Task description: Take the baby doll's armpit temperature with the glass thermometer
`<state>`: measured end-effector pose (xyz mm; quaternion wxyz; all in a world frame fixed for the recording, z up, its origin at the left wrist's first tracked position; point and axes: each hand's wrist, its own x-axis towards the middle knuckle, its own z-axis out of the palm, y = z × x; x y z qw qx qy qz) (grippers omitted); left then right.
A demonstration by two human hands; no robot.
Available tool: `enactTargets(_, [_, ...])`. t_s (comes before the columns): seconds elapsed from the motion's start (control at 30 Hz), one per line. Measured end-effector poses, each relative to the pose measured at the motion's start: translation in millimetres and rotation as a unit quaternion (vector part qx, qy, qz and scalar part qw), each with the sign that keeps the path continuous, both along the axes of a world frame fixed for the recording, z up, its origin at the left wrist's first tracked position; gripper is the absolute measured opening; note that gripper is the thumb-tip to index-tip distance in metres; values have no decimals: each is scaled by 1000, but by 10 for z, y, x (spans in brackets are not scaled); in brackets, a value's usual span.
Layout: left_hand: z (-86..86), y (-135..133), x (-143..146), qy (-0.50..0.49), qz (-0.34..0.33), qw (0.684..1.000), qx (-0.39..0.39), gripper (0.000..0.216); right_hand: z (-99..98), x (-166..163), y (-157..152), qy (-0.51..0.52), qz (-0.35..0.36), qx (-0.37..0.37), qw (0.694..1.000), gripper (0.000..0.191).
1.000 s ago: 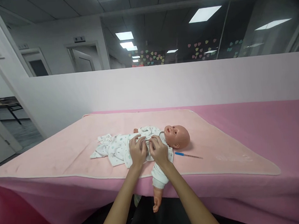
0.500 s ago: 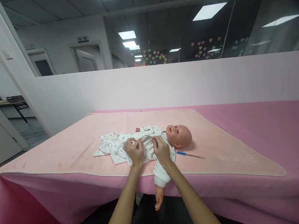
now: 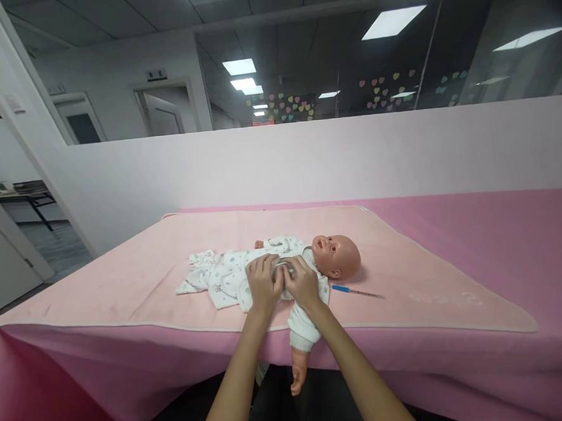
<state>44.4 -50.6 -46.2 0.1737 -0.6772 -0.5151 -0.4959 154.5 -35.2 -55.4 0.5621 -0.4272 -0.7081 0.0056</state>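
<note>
A baby doll [image 3: 337,255] in a white patterned romper [image 3: 221,279] lies on its back on a pale pink blanket [image 3: 133,280], head to the right. One doll arm [image 3: 299,355] hangs over the table's front edge. My left hand [image 3: 262,284] and my right hand [image 3: 302,281] rest close together on the doll's chest, fingers curled and pinching the front of the romper. What lies between the fingertips is too small to make out.
A thin blue-tipped stick [image 3: 357,290] lies on the blanket just right of the doll's shoulder. The table wears a darker pink cloth [image 3: 501,235]. A white partition wall [image 3: 306,158] stands behind, with an open doorway at the far left.
My hands had spread slightly apart on the romper half a second ago; now they have come back together at the middle of the chest. The doll has not moved.
</note>
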Motion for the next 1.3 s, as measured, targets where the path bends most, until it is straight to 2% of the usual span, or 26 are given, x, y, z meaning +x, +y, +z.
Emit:
enactTargets(0.1, [24, -5, 26, 19, -35, 998, -46, 25, 0, -1, -2, 3, 0, -1, 1000, 19])
enactTargets(0.23, [11, 1, 7, 17, -42, 997, -61, 20, -29, -3, 36, 13, -9, 2, 1000, 20])
enactTargets(0.43, [-15, 31, 9, 23, -32, 997, -71, 20, -64, 3, 108, -7, -35, 9, 999, 21])
enactTargets(0.73, [-18, 44, 9, 46, -26, 996, -77, 20, -64, 6, 102, 0, -28, 7, 1000, 22])
enactTargets(1.3, [-22, 30, -11, -15, -68, 994, -82, 17, -96, 29, 145, 7, -14, 6, 1000, 20])
